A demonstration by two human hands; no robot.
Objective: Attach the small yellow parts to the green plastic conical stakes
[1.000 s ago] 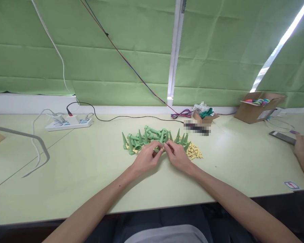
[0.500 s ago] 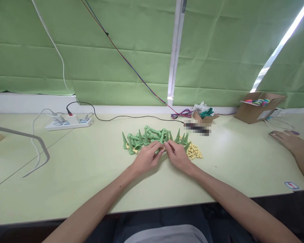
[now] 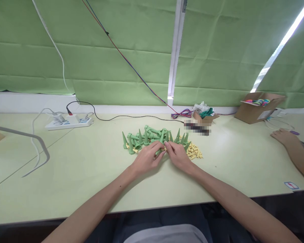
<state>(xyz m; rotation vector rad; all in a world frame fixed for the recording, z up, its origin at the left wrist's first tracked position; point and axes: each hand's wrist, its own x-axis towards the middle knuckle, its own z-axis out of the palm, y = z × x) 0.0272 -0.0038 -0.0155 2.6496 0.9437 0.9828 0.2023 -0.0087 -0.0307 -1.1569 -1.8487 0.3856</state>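
Note:
My left hand is closed around a green plastic plant watering spike, mostly covered by the fingers. Fingertips of my right hand pinch a small yellow plastic piece against the spike's end; the fingers hide most of it. Just beyond both hands is a pile of green spikes, some standing point up, others lying on their sides. Small yellow pieces lie heaped to the right of my right hand, and a few show among the spikes on the left.
A power strip with plugs lies at the left back. Behind the pile are a black cable, a small open carton and a blurred dark object. A larger cardboard box and another person's hand are at right.
My fingertips have shifted slightly, and a bit of yellow now shows between them. The other person's hand at right has drawn its fingers in a little.

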